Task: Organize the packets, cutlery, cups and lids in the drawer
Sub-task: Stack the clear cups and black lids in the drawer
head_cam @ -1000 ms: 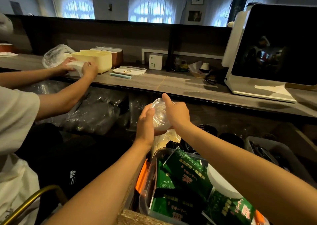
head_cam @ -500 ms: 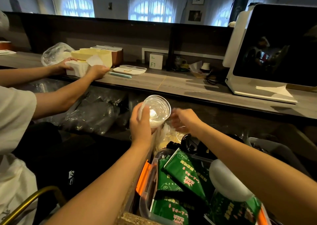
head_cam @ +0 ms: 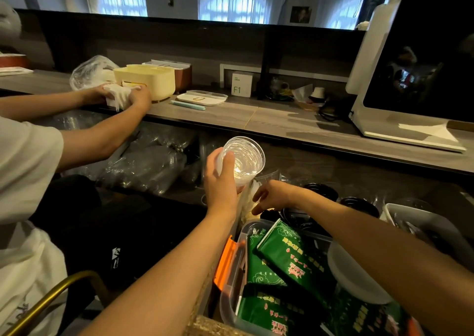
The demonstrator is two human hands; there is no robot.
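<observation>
Nearest: clear bin (head_cam: 232, 279) with orange latch, holding green packets (head_cam: 279, 256) and a white lid (head_cam: 354, 276). Beyond it, right hand (head_cam: 275, 197) reaches down into the drawer, fingers loosely curled; whether it holds anything cannot be told. Left hand (head_cam: 221, 182) grips a stack of clear plastic cups (head_cam: 242, 160), tilted, mouth toward camera, above the drawer. Farther: counter (head_cam: 256, 117), where a second person's hands (head_cam: 139, 97) hold white napkins (head_cam: 118, 96) beside a yellow box (head_cam: 151, 79).
</observation>
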